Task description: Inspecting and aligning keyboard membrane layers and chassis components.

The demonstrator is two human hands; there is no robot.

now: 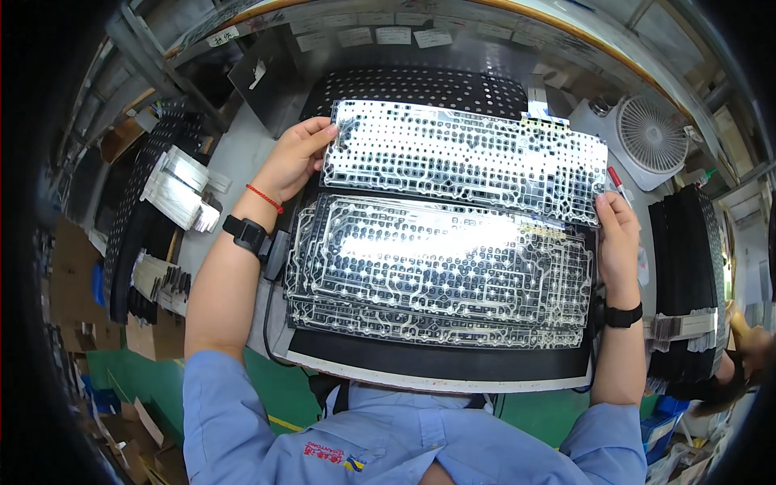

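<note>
I have the left hand (305, 149) pinching the left end of a clear circuit-printed sheet (465, 158) and the right hand (616, 234) pinching its near right corner, the sheet spanning between them just beyond a stack of similar sheets (453, 279). That stack covers most of the black mat (347, 346), leaving me a bare strip along the near edge of the surface (436, 383). A perforated black panel (404, 81) crowds the far edge, a white fan (653, 133) fills the far right corner, and a red pen (617, 178) lies near the right hand.
</note>
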